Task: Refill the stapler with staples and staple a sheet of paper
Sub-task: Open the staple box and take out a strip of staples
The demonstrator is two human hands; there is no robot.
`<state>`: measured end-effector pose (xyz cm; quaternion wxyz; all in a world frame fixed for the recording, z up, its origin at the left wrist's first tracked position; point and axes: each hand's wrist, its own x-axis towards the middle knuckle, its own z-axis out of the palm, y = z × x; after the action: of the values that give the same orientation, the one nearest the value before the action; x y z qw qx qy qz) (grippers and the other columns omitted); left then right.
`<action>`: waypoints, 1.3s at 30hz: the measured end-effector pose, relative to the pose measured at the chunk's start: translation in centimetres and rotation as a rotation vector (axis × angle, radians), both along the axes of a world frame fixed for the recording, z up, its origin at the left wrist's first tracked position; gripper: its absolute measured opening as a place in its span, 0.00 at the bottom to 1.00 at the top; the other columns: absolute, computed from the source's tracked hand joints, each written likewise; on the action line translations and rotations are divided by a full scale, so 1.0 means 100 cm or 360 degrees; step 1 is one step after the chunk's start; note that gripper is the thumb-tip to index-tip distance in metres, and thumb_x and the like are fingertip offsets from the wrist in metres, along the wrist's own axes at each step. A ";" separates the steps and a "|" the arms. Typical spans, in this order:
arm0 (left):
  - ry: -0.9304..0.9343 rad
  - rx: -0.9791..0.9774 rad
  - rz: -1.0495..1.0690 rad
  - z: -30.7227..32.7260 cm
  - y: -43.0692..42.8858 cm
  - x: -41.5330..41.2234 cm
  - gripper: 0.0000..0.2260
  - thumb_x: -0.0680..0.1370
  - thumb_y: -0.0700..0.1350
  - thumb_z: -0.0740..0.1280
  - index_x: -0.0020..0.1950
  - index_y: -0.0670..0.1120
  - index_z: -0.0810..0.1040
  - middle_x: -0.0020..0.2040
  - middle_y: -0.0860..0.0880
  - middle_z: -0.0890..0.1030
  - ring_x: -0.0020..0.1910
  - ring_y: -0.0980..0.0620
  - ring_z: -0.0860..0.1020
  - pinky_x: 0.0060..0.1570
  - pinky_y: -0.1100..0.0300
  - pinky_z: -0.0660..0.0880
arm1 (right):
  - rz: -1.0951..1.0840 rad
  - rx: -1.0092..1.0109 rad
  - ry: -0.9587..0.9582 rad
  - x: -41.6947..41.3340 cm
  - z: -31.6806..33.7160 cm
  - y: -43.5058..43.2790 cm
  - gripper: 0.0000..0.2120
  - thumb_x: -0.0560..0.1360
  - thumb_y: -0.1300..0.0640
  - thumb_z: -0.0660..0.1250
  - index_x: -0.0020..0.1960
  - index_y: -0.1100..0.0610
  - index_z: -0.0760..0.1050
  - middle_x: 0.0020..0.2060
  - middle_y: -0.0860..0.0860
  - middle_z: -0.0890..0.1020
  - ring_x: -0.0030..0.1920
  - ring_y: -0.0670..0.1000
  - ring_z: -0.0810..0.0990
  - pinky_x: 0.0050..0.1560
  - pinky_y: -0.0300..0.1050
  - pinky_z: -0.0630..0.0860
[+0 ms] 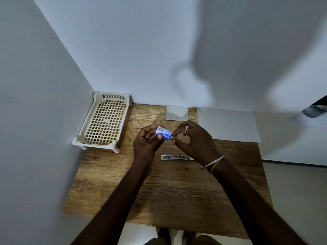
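Observation:
My left hand (147, 140) holds a small blue staple box (163, 133) above the wooden table (109, 183). My right hand (194, 142) pinches the grey inner part at the box's right end (172, 137); whether it is staples or the box's tray I cannot tell. The stapler (174, 157) lies opened out flat on the table just below my hands, its right end hidden by my right wrist. A large white sheet of paper (230, 124) lies at the table's back right.
A cream plastic basket tray (104, 124) stands at the back left against the walls. A small square white paper (177, 112) lies at the back edge in the middle. White walls close the left and back sides. The table's right edge drops to the floor.

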<state>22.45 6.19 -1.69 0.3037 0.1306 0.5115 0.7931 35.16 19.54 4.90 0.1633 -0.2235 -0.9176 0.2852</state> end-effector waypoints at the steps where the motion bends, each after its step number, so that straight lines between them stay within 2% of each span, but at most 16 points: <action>1: 0.0003 -0.0012 -0.0006 0.000 0.000 0.000 0.18 0.70 0.42 0.78 0.58 0.44 0.78 0.59 0.42 0.84 0.57 0.45 0.83 0.53 0.54 0.80 | 0.0019 -0.0011 -0.0038 -0.001 0.001 0.002 0.06 0.71 0.50 0.73 0.48 0.43 0.82 0.51 0.42 0.79 0.50 0.45 0.78 0.43 0.44 0.76; 4: -0.0009 -0.0034 -0.0024 0.000 -0.001 0.002 0.22 0.68 0.44 0.78 0.59 0.42 0.78 0.58 0.42 0.84 0.57 0.45 0.83 0.55 0.51 0.80 | 0.0072 -0.0017 -0.0139 -0.004 0.004 0.006 0.05 0.70 0.51 0.73 0.45 0.43 0.81 0.50 0.42 0.78 0.50 0.45 0.78 0.42 0.45 0.76; 9: -0.0002 -0.0026 -0.0058 -0.001 -0.001 0.006 0.21 0.69 0.44 0.78 0.60 0.42 0.78 0.58 0.43 0.85 0.57 0.46 0.83 0.53 0.53 0.80 | 0.0100 0.0000 -0.0271 -0.007 0.005 0.010 0.04 0.68 0.50 0.75 0.42 0.44 0.81 0.45 0.42 0.78 0.47 0.44 0.76 0.41 0.43 0.75; 14: -0.0042 -0.0045 -0.0058 -0.002 -0.003 0.007 0.21 0.72 0.40 0.76 0.63 0.41 0.77 0.58 0.43 0.84 0.58 0.46 0.82 0.52 0.54 0.80 | 0.0100 -0.0017 -0.0275 -0.007 0.005 0.007 0.04 0.68 0.49 0.73 0.41 0.45 0.79 0.42 0.42 0.79 0.44 0.42 0.76 0.40 0.43 0.74; 18: -0.0047 -0.0066 -0.0039 -0.002 -0.003 0.006 0.19 0.72 0.38 0.74 0.62 0.42 0.78 0.59 0.42 0.84 0.58 0.45 0.82 0.52 0.53 0.80 | 0.0069 -0.0083 -0.0234 -0.005 0.006 0.006 0.05 0.67 0.50 0.72 0.41 0.44 0.78 0.42 0.40 0.78 0.42 0.40 0.75 0.37 0.34 0.67; 22: -0.0087 -0.0064 -0.0012 -0.003 -0.004 0.007 0.18 0.72 0.39 0.74 0.61 0.43 0.78 0.59 0.42 0.84 0.59 0.44 0.81 0.53 0.52 0.80 | 0.0045 -0.0188 -0.0196 -0.004 0.007 0.005 0.05 0.66 0.47 0.71 0.42 0.44 0.77 0.41 0.42 0.80 0.41 0.43 0.78 0.41 0.43 0.75; 25: -0.0102 -0.0063 -0.0025 -0.002 -0.006 0.008 0.20 0.71 0.42 0.77 0.62 0.44 0.79 0.61 0.41 0.83 0.62 0.42 0.81 0.55 0.52 0.80 | -0.0006 -0.0253 -0.0156 -0.004 0.008 0.005 0.12 0.63 0.41 0.66 0.42 0.46 0.78 0.39 0.44 0.82 0.39 0.43 0.80 0.42 0.44 0.77; 27: -0.0110 -0.0075 -0.0038 -0.003 -0.008 0.010 0.23 0.70 0.45 0.78 0.63 0.44 0.79 0.61 0.42 0.83 0.62 0.42 0.81 0.55 0.52 0.80 | -0.0033 -0.0291 -0.0143 -0.004 0.005 0.005 0.10 0.64 0.43 0.68 0.41 0.47 0.79 0.37 0.44 0.83 0.37 0.42 0.81 0.41 0.44 0.78; 29: -0.0107 -0.0093 -0.0047 -0.005 -0.011 0.010 0.23 0.71 0.45 0.79 0.65 0.45 0.79 0.61 0.43 0.83 0.61 0.43 0.81 0.54 0.53 0.80 | -0.0035 -0.0319 -0.0148 -0.004 0.001 0.004 0.05 0.65 0.49 0.72 0.40 0.47 0.79 0.35 0.43 0.83 0.34 0.41 0.81 0.39 0.43 0.79; 31: -0.0092 -0.0117 -0.0051 -0.010 -0.015 0.012 0.23 0.71 0.45 0.78 0.64 0.46 0.80 0.60 0.43 0.84 0.60 0.44 0.82 0.54 0.53 0.80 | -0.0008 -0.0336 -0.0174 -0.004 -0.004 0.001 0.05 0.66 0.53 0.74 0.39 0.48 0.79 0.33 0.42 0.82 0.33 0.40 0.80 0.36 0.40 0.78; 36: -0.0044 -0.0269 -0.0009 -0.026 -0.037 0.022 0.19 0.73 0.40 0.76 0.63 0.43 0.81 0.57 0.42 0.85 0.57 0.44 0.83 0.56 0.50 0.79 | 0.0129 -0.0294 -0.0307 -0.006 -0.020 -0.010 0.05 0.67 0.51 0.74 0.39 0.49 0.79 0.33 0.42 0.81 0.33 0.40 0.79 0.35 0.37 0.76; 39: 0.0084 -0.0410 -0.0006 -0.037 -0.056 0.029 0.16 0.74 0.36 0.75 0.60 0.42 0.81 0.55 0.44 0.86 0.56 0.46 0.84 0.54 0.55 0.80 | 0.0206 -0.0331 -0.0382 -0.009 -0.036 -0.019 0.05 0.67 0.54 0.74 0.39 0.51 0.79 0.34 0.44 0.81 0.35 0.42 0.79 0.36 0.38 0.76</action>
<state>25.35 0.56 -5.37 0.3060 0.1123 0.6168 0.7165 34.23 17.63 1.31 0.0099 -0.2120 -0.9086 0.3597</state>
